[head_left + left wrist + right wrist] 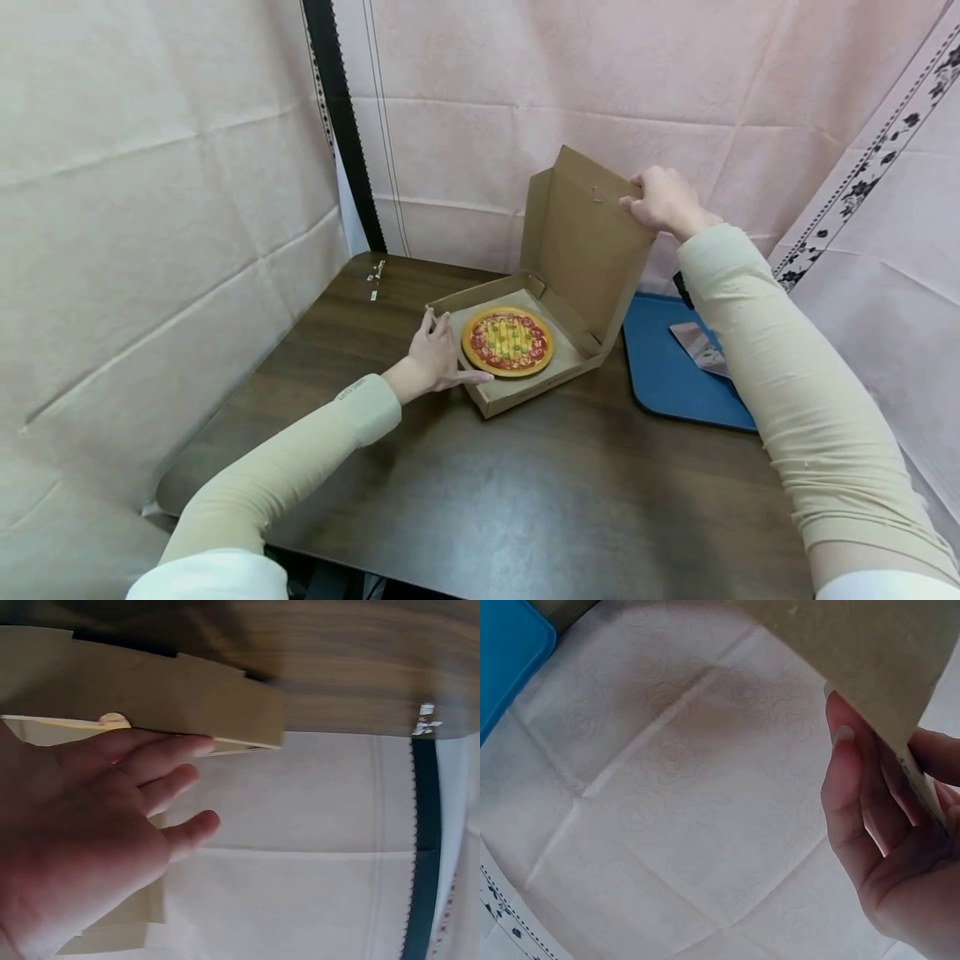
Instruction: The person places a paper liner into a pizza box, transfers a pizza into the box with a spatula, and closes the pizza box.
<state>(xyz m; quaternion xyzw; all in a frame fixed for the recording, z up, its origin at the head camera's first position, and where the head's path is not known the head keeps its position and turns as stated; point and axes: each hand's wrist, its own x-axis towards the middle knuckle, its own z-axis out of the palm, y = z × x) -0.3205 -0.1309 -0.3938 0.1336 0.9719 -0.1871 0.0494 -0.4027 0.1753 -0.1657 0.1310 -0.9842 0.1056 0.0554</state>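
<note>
A cardboard pizza box [543, 388] sits on the table with its lid [592, 242] standing up at the back right. Inside lies a round pizza [507, 342] with red, yellow and green toppings. My right hand [666, 200] grips the lid's upper right corner; in the right wrist view, the fingers lie on one side of the cardboard [870, 660] and the thumb on the other. At the box's left side, my left hand [435, 358] rests with spread fingers along the wall. The left wrist view shows those loosely extended fingers [169, 757] against the box wall [180, 697].
To the right of the box lies a blue tray [660, 367], partly covered by my right sleeve. On it is a flat, shiny triangular blade [697, 346]. Small white stickers [375, 279] mark the far left of the brown table [480, 483]. Pale curtains [465, 167] hang around the table.
</note>
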